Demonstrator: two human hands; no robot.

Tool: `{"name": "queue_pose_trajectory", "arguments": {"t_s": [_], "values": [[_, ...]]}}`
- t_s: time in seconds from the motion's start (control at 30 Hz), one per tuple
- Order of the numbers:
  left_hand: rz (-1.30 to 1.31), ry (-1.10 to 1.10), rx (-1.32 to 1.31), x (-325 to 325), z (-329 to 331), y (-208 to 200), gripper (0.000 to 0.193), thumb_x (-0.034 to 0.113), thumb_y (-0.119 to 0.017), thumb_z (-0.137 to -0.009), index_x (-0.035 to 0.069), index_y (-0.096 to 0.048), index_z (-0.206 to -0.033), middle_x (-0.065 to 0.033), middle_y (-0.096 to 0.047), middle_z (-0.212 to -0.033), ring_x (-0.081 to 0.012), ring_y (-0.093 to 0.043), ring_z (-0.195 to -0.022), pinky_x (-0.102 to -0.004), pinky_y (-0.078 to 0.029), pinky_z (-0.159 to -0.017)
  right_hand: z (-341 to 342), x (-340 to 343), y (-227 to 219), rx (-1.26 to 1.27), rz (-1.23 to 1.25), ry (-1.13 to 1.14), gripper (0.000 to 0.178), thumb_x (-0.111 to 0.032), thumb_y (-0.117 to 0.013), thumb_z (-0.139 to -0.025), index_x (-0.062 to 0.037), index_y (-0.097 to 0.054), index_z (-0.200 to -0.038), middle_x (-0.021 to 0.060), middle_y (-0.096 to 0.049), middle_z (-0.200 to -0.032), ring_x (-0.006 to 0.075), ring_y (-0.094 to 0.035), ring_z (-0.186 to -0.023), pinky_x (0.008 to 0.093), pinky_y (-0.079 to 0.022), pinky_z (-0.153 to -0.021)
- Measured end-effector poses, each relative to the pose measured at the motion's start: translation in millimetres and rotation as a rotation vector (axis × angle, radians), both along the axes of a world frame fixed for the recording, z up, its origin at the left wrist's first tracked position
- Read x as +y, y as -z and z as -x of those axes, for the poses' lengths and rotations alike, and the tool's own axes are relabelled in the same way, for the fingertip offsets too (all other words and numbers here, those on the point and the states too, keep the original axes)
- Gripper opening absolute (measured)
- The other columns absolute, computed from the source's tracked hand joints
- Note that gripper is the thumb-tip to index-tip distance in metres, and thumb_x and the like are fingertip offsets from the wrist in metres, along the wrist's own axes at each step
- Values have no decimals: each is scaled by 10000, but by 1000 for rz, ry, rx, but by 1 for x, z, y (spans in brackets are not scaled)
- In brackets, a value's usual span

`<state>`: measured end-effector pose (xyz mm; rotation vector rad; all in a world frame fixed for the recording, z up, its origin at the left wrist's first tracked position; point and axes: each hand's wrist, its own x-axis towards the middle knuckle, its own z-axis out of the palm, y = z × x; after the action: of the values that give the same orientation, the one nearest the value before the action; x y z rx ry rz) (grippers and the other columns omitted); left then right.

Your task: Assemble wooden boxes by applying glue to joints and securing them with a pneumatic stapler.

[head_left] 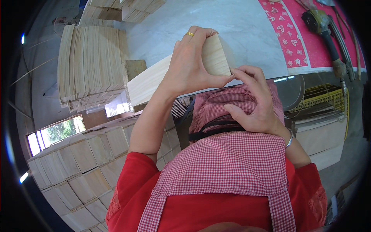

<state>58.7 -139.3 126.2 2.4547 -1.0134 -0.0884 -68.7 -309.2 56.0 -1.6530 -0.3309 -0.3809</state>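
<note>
A long, pale wooden piece (pixel 216 57) lies at the near edge of the table in front of me. My left hand (pixel 187 63) spans it from above, fingers over the far edge and thumb along the near edge, gripping it. My right hand (pixel 257 98) is at its near right corner. Its index fingertip touches that corner beside my left thumb tip, while the right thumb stands apart. Whether the piece is one block or several boards pressed together, I cannot tell.
A tall stack of thin boards (pixel 91 63) stands on the left, with more wood (pixel 141 9) behind it. Stacked wood blocks (pixel 83 150) fill the lower left. An air-hose tool (pixel 322 33) lies on pink cloth (pixel 284 33) at right. A yellow crate (pixel 324 94) sits below.
</note>
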Motion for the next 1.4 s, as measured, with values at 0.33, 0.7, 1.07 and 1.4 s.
{"name": "queue_pose_trajectory", "arguments": {"t_s": [0.33,0.7,1.07,1.4], "values": [[13,-7,7,-1,0,-2,854,345,-905,-515,7,-551,-1215,-135,-568,-1131,-313,-579,-1047,-409,-460,-902,-50,6,-3,-98,-47,2,844,-289,-775,-798,65,-386,-1458,268,-471,-1432,402,-499,-1295,440,-404,-1081],[5,-6,1,-2,1,-2,837,334,-894,-514,-3,-556,-1202,-136,-578,-1104,-309,-587,-1015,-401,-482,-897,0,-32,-13,16,-50,-236,660,-255,-704,-849,80,-499,-1379,255,-565,-1342,394,-556,-1244,418,-415,-1068],[78,-59,-59,3,3,4,834,419,-858,-523,17,-581,-1200,-140,-595,-1110,-319,-583,-1035,-410,-422,-866,-35,-221,-1,36,1147,805,603,-311,-770,-850,-9,-564,-1330,237,-611,-1277,397,-604,-1148,458,-485,-954],[48,-60,-87,7,7,9,835,456,-835,-581,10,-574,-1237,-161,-597,-1154,-337,-582,-1099,-430,-445,-934,-67,-252,0,483,1347,587,561,-226,-690,-869,32,-519,-1337,316,-667,-1067,463,-648,-1026,479,-509,-870]]}}
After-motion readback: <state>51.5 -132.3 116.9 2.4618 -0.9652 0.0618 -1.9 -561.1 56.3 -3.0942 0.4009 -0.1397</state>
